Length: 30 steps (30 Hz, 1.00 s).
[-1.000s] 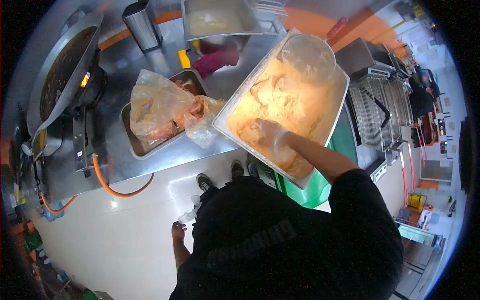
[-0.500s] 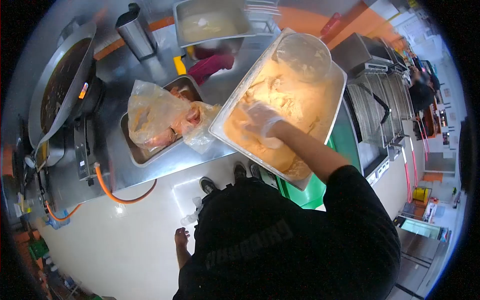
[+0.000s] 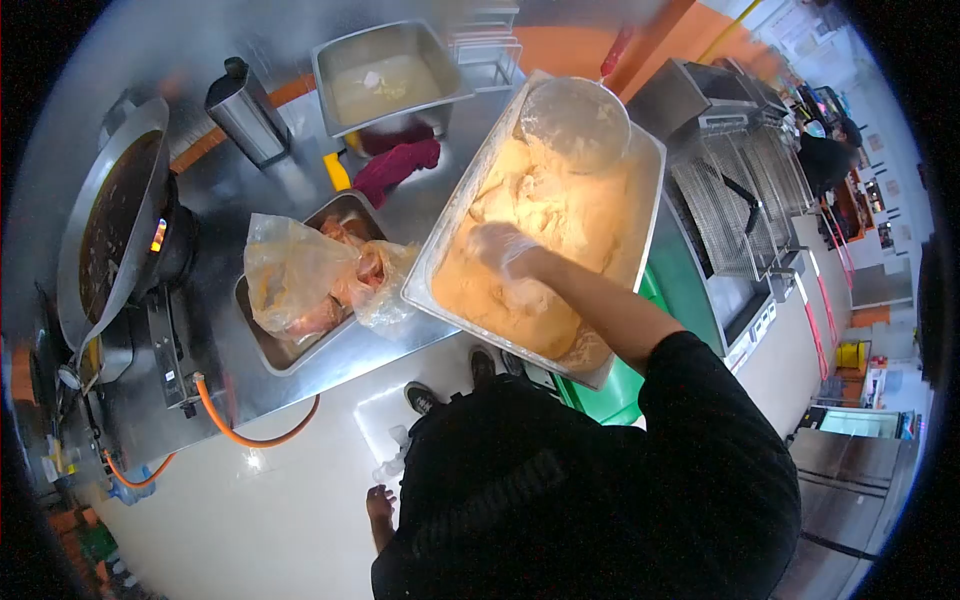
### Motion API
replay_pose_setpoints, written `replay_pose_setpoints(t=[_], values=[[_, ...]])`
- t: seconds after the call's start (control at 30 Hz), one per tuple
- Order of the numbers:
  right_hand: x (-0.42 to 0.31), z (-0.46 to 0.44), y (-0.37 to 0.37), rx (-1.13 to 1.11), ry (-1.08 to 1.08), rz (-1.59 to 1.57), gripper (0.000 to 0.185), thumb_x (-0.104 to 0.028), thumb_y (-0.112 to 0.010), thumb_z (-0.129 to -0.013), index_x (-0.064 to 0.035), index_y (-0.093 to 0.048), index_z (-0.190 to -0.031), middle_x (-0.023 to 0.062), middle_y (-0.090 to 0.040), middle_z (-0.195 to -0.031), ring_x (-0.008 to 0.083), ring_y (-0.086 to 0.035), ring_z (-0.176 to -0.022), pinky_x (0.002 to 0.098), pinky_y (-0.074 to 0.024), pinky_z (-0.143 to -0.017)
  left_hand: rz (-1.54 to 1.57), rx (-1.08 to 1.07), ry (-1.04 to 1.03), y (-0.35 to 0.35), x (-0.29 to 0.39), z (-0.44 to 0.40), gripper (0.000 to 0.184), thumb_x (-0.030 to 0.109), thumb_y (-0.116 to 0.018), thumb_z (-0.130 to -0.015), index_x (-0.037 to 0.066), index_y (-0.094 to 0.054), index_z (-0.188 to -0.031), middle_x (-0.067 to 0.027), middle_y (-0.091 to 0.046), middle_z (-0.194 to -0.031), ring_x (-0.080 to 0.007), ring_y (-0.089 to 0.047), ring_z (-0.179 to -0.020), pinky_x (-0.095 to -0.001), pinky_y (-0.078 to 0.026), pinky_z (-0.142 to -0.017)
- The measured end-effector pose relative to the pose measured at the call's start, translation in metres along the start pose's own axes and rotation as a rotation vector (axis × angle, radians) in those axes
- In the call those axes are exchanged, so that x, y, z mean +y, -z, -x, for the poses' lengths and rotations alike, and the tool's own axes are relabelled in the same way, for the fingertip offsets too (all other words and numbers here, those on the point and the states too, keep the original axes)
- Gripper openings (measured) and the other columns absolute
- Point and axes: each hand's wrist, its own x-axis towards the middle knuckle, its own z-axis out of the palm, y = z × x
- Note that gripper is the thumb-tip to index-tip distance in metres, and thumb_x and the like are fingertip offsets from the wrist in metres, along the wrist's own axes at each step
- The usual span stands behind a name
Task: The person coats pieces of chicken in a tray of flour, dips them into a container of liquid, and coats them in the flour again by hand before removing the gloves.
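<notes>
Counter: steel counter, runs across the left and middle.
Tub: big rectangular tub of pale orange powder, right of the raw-meat tray, set at an angle. Its near end reaches past the counter edge, above the green bin.
Wok: wide wok at far left, dark contents, orange glow at the burner beside it.
Baskets: wire fryer baskets, right of tub.
Pan: deep steel pan, cloudy liquid inside, far side of counter.
Tray: steel tray, between wok and tub, holds raw meat and a smeared clear bag.
Container: tall steel container, left of pan.
Bowl: clear bowl, inside tub at the far end, powder-dusted.
Cloth: maroon cloth, just beside a yellow handle, near pan.
Right hand: gloved right hand, inside tub, down at the powder. Fingers blurred; can't tell if they grip any.
Left hand: bare left hand, hanging low over the floor, well apart from tub. Fingers loosely bent, nothing visible in them.
</notes>
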Motion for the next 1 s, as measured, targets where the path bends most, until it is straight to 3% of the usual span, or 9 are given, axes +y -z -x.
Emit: replay_pose_setpoints(t=[0.07, 0.1, 0.13, 0.33, 0.53, 0.63, 0.83, 0.93, 1.0], values=[[0.035, 0.007, 0.017, 0.32, -0.075, -0.252, 0.026, -0.015, -0.052, -0.077, -0.0036, -0.062, -0.098, 0.0169, -0.06, -0.106, 0.0302, -0.057, -0.098, 0.0385, -0.044, -0.086, -0.222, -0.046, -0.121, 0.009, -0.017, -0.007, 0.035, 0.03, -0.05, -0.086, 0.009, -0.049, -0.114, -0.0102, -0.063, -0.09, -0.0216, -0.062, -0.069, -0.0303, -0.037, -0.044], [0.042, 0.006, 0.041, 0.198, -0.214, 0.06, 0.022, -0.016, -0.053, -0.078, -0.0045, -0.061, -0.095, 0.0162, -0.061, -0.102, 0.0305, -0.058, -0.096, 0.0411, -0.0447, -0.082, -0.213, -0.043, -0.148, 0.011, -0.022, -0.004, 0.035, 0.03, -0.051, -0.086, 0.008, -0.049, -0.114, -0.0104, -0.063, -0.09, -0.0217, -0.062, -0.069, -0.0303, -0.037, -0.044], [0.081, -0.002, 0.039, 0.134, -0.065, 0.367, 0.022, -0.023, -0.055, -0.08, -0.005, -0.06, -0.093, 0.0158, -0.062, -0.101, 0.0316, -0.058, -0.094, 0.0432, -0.0453, -0.078, -0.189, -0.038, -0.165, 0.011, -0.02, -0.001, 0.035, 0.03, -0.051, -0.086, 0.008, -0.049, -0.114, -0.0106, -0.063, -0.09, -0.0217, -0.062, -0.069, -0.0302, -0.037, -0.044], [0.069, 0.0, 0.05, 0.344, -0.334, 0.274, 0.029, -0.026, -0.055, -0.078, -0.0045, -0.065, -0.095, 0.0177, -0.064, -0.099, 0.0314, -0.062, -0.093, 0.0407, -0.0483, -0.08, -0.02, -0.003, -0.165, 0.01, 0.002, 0.013, 0.035, 0.029, -0.051, -0.086, 0.007, -0.049, -0.114, -0.0115, -0.063, -0.09, -0.0222, -0.062, -0.069, -0.03, -0.038, -0.044], [0.04, 0.022, 0.089, 0.005, -0.213, 0.219, 0.037, -0.037, -0.059, -0.07, -0.0012, -0.066, -0.073, 0.0201, -0.064, -0.077, 0.0345, -0.062, -0.076, 0.042, -0.0495, -0.069, -0.006, -0.004, -0.193, 0.013, 0.011, 0.014, 0.034, 0.027, -0.051, -0.086, 0.006, -0.049, -0.113, -0.0124, -0.063, -0.09, -0.0226, -0.062, -0.069, -0.0298, -0.039, -0.044], [0.026, 0.017, 0.083, -0.147, -0.229, 0.413, 0.023, -0.017, -0.057, -0.07, -0.007, -0.068, -0.088, 0.0193, -0.064, -0.097, 0.0326, -0.063, -0.09, 0.04, -0.0497, -0.077, -0.158, -0.045, -0.338, 0.015, -0.007, 0.003, 0.034, 0.027, -0.052, -0.086, 0.006, -0.049, -0.113, -0.0129, -0.063, -0.09, -0.0228, -0.062, -0.069, -0.0297, -0.04, -0.045], [0.051, -0.004, 0.023, 0.123, -0.132, 0.481, 0.034, -0.014, -0.06, -0.066, -0.0051, -0.063, -0.098, 0.02, -0.063, -0.096, 0.0337, -0.06, -0.097, 0.0396, -0.0476, -0.082, -0.15, -0.034, -0.344, 0.014, 0.002, 0.017, 0.035, 0.026, -0.052, -0.086, 0.004, -0.049, -0.112, -0.0138, -0.063, -0.089, -0.0234, -0.061, -0.067, -0.0304, -0.044, -0.047], [-0.003, 0.029, 0.053, 0.126, 0.04, -0.002, 0.042, -0.018, -0.063, -0.069, -0.0049, -0.058, -0.108, 0.0184, -0.062, -0.099, 0.0343, -0.059, -0.098, 0.0398, -0.0465, -0.086, -0.098, -0.012, -0.233, 0.018, 0.021, 0.029, 0.035, 0.027, -0.052, -0.086, 0.003, -0.049, -0.111, -0.014, -0.063, -0.087, -0.0233, -0.061, -0.067, -0.0302, -0.044, -0.047], [-0.017, 0.019, 0.023, 0.256, -0.073, -0.103, 0.04, -0.018, -0.063, -0.073, -0.007, -0.056, -0.111, 0.0178, -0.061, -0.101, 0.0345, -0.059, -0.098, 0.0406, -0.0467, -0.085, -0.069, -0.002, -0.152, 0.018, 0.033, 0.037, 0.035, 0.028, -0.052, -0.086, 0.002, -0.049, -0.111, -0.0142, -0.063, -0.086, -0.0231, -0.062, -0.067, -0.0299, -0.044, -0.047]])
